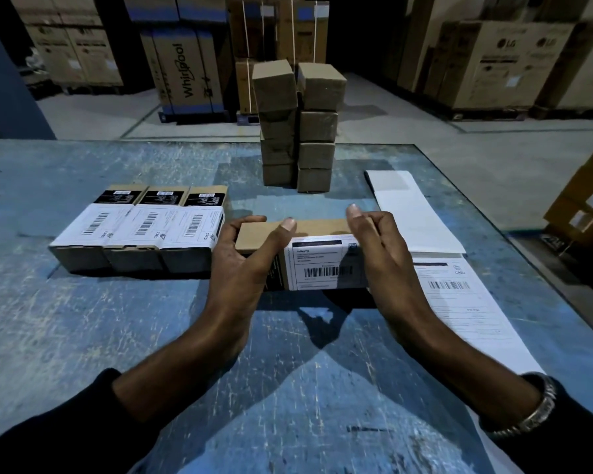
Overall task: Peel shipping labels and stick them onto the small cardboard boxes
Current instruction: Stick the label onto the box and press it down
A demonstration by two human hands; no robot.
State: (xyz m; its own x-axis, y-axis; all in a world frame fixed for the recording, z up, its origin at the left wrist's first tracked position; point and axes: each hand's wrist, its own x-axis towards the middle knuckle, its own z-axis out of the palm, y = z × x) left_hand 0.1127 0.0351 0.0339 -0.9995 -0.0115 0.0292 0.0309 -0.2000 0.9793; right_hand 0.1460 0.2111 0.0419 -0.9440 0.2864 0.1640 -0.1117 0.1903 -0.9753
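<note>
Three labelled boxes sit in a row on the tabletop, left of your work. Your left hand grips the box at its left end, fingers curled over the top. Your right hand is at the right end, fingers curled near the label edge; whether they pinch it or only press is hard to tell.

Step in hand: likely smoothing the label down.

Next: press the right edge flat, then set the box beside the row. Room is open there. The stack stands well behind; label sheets lie right.
</note>
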